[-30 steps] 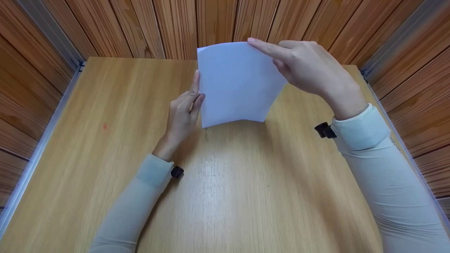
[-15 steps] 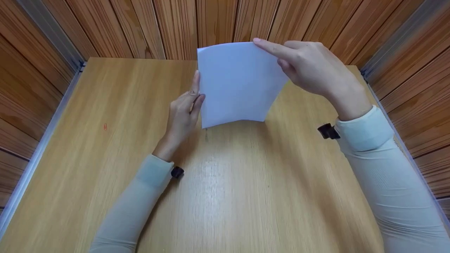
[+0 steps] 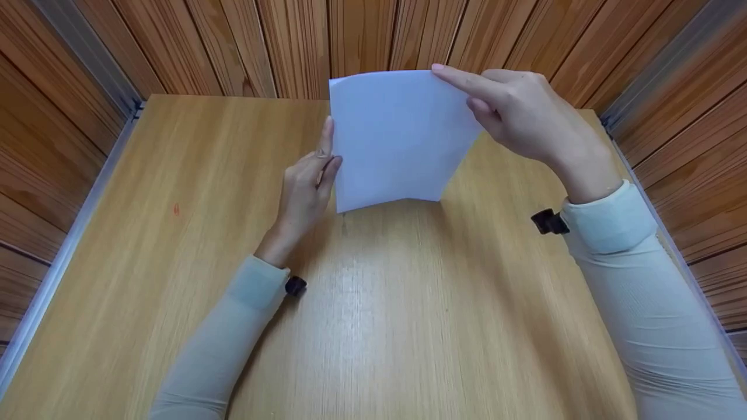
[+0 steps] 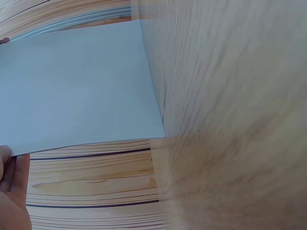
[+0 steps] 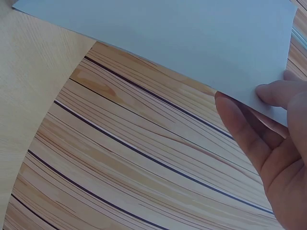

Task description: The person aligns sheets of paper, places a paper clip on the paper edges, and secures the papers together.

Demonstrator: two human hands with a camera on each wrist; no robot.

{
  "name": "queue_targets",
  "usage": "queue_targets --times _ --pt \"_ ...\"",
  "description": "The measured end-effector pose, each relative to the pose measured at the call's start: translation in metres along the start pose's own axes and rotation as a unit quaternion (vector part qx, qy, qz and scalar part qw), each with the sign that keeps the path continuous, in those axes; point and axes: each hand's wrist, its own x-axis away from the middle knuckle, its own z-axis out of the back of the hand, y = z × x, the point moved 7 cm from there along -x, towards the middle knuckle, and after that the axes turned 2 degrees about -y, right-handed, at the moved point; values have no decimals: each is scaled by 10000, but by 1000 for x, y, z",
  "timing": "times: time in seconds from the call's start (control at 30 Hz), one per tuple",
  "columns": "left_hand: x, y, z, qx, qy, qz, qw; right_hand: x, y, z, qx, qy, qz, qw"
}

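Observation:
A white sheet of paper [image 3: 397, 140] stands upright over the wooden table, bowed along its top, its lower edge down at the tabletop. My left hand [image 3: 304, 184] pinches its left edge between thumb and fingers, index finger stretched up along that edge. At the top right corner, my right hand [image 3: 534, 116] holds the sheet, its index finger laid along the top edge. In the right wrist view, the thumb presses one face of the paper [image 5: 182, 38] and the fingers lie behind it. The left wrist view has the sheet's bottom edge meeting the wood.
A tiny red-orange object [image 3: 176, 209], shaped like a paper clip, lies on the left part of the table [image 3: 373, 326]. Wood-panelled walls [image 3: 359, 35] rise behind and at both sides, with metal strips along the side edges.
My right hand has slid slightly to the right, its index fingertip shifting along the paper's top edge. The left hand and the sheet's lower edge stay nearly in place.

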Motion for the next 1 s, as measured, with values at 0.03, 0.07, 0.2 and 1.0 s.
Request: queue_targets --times 0.03,0.07,0.2,1.0 --pt "0 0 0 -19 -13 13 10000 1 1 0 -13 47 19 10000" --pt "0 0 0 -31 -24 22 10000 2 1 0 -17 94 30 9999" --pt "-1 0 0 -69 -13 -15 10000 4 3 0 21 247 206 9995" --pt "-2 4 0 -47 48 -60 10000 22 14 -7 -434 1567 37 9867"
